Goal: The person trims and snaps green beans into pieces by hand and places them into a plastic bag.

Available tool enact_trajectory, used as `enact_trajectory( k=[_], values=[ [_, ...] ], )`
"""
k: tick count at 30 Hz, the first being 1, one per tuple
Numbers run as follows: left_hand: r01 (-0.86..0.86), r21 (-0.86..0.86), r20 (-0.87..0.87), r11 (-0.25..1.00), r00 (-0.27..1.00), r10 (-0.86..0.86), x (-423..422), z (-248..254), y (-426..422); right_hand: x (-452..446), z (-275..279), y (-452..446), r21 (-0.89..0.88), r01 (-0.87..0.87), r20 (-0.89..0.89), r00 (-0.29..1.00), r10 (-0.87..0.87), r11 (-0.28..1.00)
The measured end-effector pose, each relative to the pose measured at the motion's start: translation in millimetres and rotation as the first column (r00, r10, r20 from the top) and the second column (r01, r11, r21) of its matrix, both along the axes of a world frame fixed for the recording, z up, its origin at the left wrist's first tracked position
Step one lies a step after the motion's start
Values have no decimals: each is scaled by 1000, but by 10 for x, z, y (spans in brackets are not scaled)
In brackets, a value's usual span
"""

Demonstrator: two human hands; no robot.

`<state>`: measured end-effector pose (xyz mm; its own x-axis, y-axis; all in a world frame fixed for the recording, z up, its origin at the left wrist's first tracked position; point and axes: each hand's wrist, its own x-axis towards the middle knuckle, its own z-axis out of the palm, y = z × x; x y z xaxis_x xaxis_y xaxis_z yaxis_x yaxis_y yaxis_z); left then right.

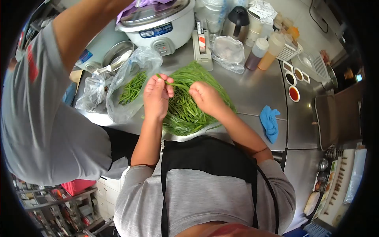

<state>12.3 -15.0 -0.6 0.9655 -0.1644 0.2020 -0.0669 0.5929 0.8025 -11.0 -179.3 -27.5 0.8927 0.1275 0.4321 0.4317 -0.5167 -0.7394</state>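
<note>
A green bean stretches between my two hands above a big heap of long green beans in a clear plastic bag. My left hand is closed, pinching one end of it between thumb and fingers. My right hand curls round the other end, its fingertips partly hidden from view. Left of my left hand, an open clear plastic bag holds short bean pieces. Both bags rest on a steel counter.
Another person in a grey sleeve stands close on the left, one arm reaching across the top. A rice cooker, sauce bottles and a flask stand behind. A blue cloth and small sauce dishes lie right.
</note>
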Motion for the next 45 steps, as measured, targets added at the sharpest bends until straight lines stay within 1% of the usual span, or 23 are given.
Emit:
enact_trajectory(
  k=[1,2,4,5,8,9,10,11,12,13,14,17,20,21,22,24,25,26,30,33,36,39,45],
  values=[
    [9,-14,2,1000,1000,-9,10,8,-12,7,-3,-13,109,58,-18,998,-56,992],
    [34,-47,-21,998,999,-35,22,7,-26,23,7,-45,268,62,-80,996,-42,961],
    [66,-118,-69,991,995,-74,40,-15,-31,66,62,-136,558,84,-190,981,29,825],
    [21,-119,-81,993,996,-31,71,-32,5,98,121,-208,624,41,-111,993,37,781],
    [-123,-81,-92,989,989,116,194,-58,111,163,84,-228,323,-39,25,999,33,946],
    [-172,-41,-85,984,982,168,204,-50,115,158,106,-233,-13,-50,78,996,51,999],
    [-219,-1,-77,976,973,219,194,-40,116,146,67,-196,-130,-6,78,997,16,992],
    [-206,-47,-77,977,976,202,176,-30,74,136,4,-144,-245,40,84,996,-20,969],
    [-142,-76,-97,987,986,135,176,-57,104,135,-47,-95,-358,89,99,993,-57,930],
    [-76,-105,-113,992,991,64,170,-107,150,132,-81,-29,-460,135,36,990,-133,877],
    [-8,-136,-128,991,992,-9,157,-134,176,133,-134,10,-472,149,61,989,-136,869],
    [-23,27,-185,999,982,28,81,-115,162,115,-187,59,-470,171,90,985,-145,866],
    [-27,119,-181,993,982,48,41,-139,101,147,-115,72,-146,223,188,963,-195,964],
    [-26,165,-149,986,987,51,6,-144,49,164,-71,69,-72,199,245,953,-176,977],
    [-27,211,-119,977,991,54,-21,-153,6,160,-27,81,-47,146,222,966,-132,988],
    [81,259,-119,963,992,-51,-54,-171,-81,143,32,127,9,40,175,984,-41,999],
    [61,291,-100,955,994,-33,-61,-168,-129,140,-7,165,-4,22,220,975,-21,1000],
    [40,323,-79,945,997,-15,-51,-166,-154,122,-34,171,13,11,187,982,-13,1000],
    [-100,119,-92,988,990,111,62,-106,-24,94,-128,120,98,-31,78,997,24,995],
    [-99,82,-135,992,985,109,87,-64,57,87,-133,101,151,-37,16,999,35,988],
    [-110,-7,-151,994,983,107,82,-46,39,67,-59,85,64,-7,-54,998,10,998],
    [-104,-81,-178,991,980,88,84,-38,52,87,-102,48,-72,6,38,999,-4,997],
    [-64,-99,-202,993,978,42,139,-100,103,44,2,54,-195,98,173,983,-64,976]
  ],
)
